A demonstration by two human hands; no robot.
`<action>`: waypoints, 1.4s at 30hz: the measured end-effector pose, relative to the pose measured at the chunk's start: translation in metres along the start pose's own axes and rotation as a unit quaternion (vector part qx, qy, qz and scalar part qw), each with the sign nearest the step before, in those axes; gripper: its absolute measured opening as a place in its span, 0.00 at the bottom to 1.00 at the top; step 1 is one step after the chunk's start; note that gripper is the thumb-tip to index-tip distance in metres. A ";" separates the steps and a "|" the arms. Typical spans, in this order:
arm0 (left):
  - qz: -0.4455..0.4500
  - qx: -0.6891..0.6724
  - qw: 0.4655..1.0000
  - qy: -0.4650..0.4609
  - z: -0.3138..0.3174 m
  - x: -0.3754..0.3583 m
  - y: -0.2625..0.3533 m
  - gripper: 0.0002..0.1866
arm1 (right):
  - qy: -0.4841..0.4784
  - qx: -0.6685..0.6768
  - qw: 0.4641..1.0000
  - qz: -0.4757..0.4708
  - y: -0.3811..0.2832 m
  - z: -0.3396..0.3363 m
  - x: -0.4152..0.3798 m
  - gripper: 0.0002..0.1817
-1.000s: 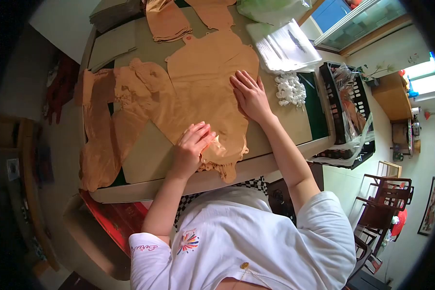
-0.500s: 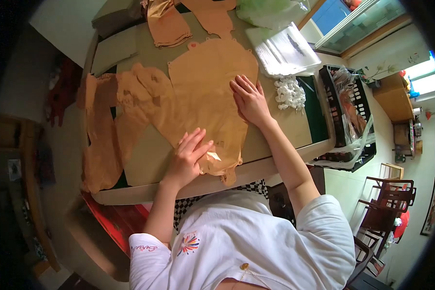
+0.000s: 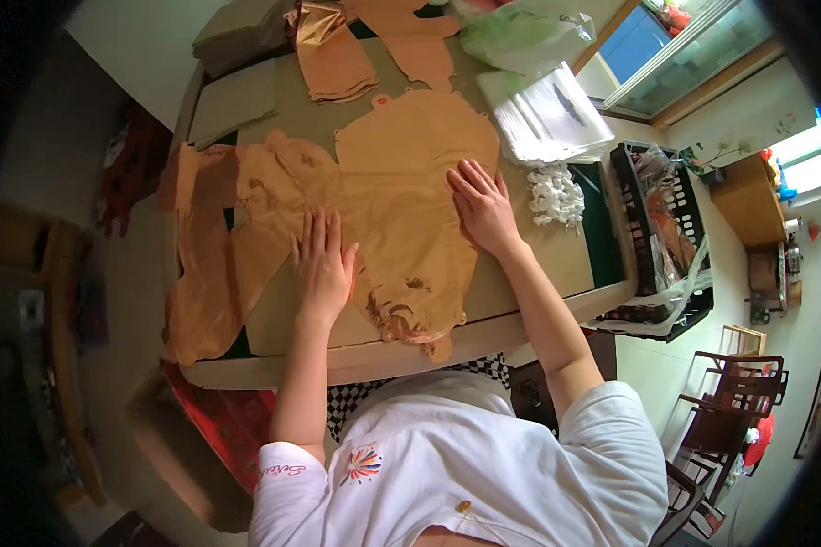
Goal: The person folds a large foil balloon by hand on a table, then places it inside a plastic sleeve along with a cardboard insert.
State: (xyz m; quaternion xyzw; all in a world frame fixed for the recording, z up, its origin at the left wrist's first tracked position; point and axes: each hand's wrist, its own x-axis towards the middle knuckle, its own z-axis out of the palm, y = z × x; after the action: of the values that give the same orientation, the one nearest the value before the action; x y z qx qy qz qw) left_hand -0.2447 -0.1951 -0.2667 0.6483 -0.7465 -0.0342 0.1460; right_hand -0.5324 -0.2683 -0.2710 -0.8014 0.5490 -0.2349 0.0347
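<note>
A tan, sheer garment lies spread flat on the table in front of me. My left hand presses flat, fingers apart, on the garment's left edge where it meets the table top. My right hand lies flat with spread fingers on the garment's right side. Neither hand grips anything. More tan fabric trails off to the left and hangs over the table's left edge.
A stack of clear plastic bags and a pile of small white pieces sit at the right. Folded tan pieces lie at the far end. A black crate with bagged items stands right of the table. Wooden chairs stand beyond.
My left hand left the garment's lower hem near the table's front edge and slid up and left, now lying flat. The hem lies flatter. My right hand stayed in place.
</note>
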 end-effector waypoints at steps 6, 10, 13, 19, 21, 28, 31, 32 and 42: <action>-0.011 0.006 1.000 -0.005 -0.002 0.001 0.005 0.30 | 0.018 0.005 1.000 -0.010 0.005 0.003 -0.001 0.20; 0.121 -0.080 0.990 -0.003 -0.009 0.014 0.034 0.30 | 0.011 0.000 1.000 -0.005 0.002 0.001 -0.001 0.20; 0.156 -0.110 0.981 -0.020 0.002 0.013 0.054 0.30 | 0.003 0.003 1.000 -0.004 0.003 0.002 -0.001 0.20; 0.149 -0.086 0.985 -0.011 0.016 0.010 0.053 0.30 | 0.052 0.056 0.997 0.003 -0.001 -0.004 0.000 0.19; 0.147 -0.084 0.986 -0.007 0.017 0.009 0.053 0.30 | 0.046 0.054 0.997 -0.015 -0.004 -0.007 0.000 0.19; 0.142 -0.083 0.986 0.005 0.015 0.010 0.057 0.30 | -0.004 0.033 0.999 -0.041 -0.003 -0.007 -0.001 0.18; 0.138 -0.105 0.985 0.004 0.014 0.011 0.056 0.31 | -0.003 0.040 0.998 -0.045 -0.002 -0.007 -0.002 0.18; 0.137 -0.113 0.984 0.004 0.014 0.012 0.055 0.31 | -0.003 0.043 0.998 -0.044 -0.002 -0.008 -0.002 0.18; 0.201 -0.067 0.977 -0.019 0.005 0.037 0.057 0.29 | 0.007 0.047 0.998 -0.043 -0.003 -0.008 -0.001 0.17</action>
State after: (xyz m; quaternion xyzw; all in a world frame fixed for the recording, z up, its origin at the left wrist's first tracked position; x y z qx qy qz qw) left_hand -0.3051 -0.2227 -0.2516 0.4732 -0.8600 -0.0665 0.1792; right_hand -0.5333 -0.2643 -0.2639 -0.8200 0.5029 -0.2669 0.0584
